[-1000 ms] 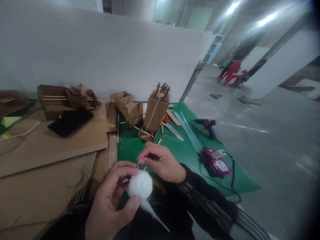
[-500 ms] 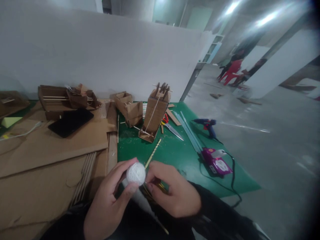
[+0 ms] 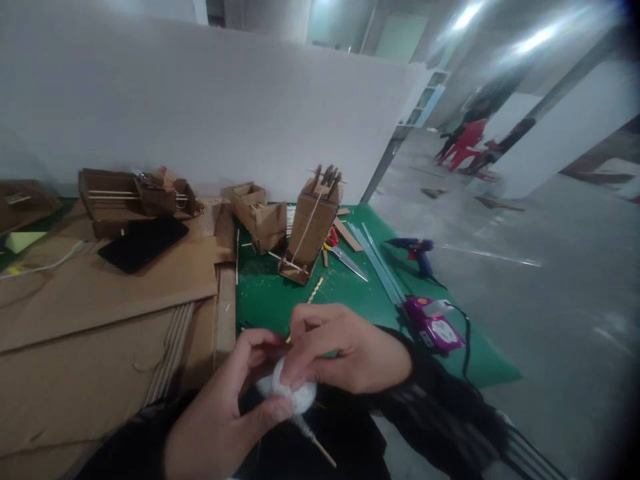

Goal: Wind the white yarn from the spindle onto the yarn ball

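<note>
Shifting lower and rightward since half a second ago, the white yarn ball [image 3: 304, 399] is sitting between both hands before the green table [image 3: 265, 297], its thin stick [image 3: 325, 452] pointing down-right, with the long axis slanting from upper left. The left hand [image 3: 223, 410] is curling half-open, cradling the ball between thumb and fingers, while the right hand [image 3: 350, 348], previously beside it, is now pressing bunched fingers onto its top, any pinched strand being impossible to tell.
</note>
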`<act>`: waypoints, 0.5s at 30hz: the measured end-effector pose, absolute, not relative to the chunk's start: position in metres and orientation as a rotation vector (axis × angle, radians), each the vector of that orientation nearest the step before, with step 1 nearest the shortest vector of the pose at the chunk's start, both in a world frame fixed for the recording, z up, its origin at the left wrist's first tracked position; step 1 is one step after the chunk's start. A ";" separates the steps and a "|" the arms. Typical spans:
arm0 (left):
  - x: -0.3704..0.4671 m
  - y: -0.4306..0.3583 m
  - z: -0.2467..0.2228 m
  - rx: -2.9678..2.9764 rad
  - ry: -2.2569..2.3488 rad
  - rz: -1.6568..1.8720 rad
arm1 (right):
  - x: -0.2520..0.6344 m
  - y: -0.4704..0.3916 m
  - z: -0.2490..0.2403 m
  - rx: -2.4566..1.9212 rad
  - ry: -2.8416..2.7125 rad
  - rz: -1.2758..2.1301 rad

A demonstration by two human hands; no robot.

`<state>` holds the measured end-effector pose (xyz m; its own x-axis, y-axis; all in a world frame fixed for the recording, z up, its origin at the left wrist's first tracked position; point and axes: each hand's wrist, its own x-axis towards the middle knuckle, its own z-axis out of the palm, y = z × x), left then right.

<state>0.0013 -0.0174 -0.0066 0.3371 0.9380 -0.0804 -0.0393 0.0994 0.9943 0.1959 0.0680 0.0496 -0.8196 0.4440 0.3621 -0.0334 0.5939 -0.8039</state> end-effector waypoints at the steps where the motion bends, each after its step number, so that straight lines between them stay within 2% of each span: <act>1: 0.002 -0.018 -0.008 1.182 0.924 0.952 | 0.195 0.072 0.048 -0.330 -2.245 1.226; 6: 0.003 -0.024 -0.014 1.043 0.841 1.021 | 0.191 0.084 0.029 -0.414 -2.109 1.330; 15: -0.003 -0.019 -0.001 1.219 0.982 1.063 | 0.180 0.076 -0.022 -0.678 -1.850 1.412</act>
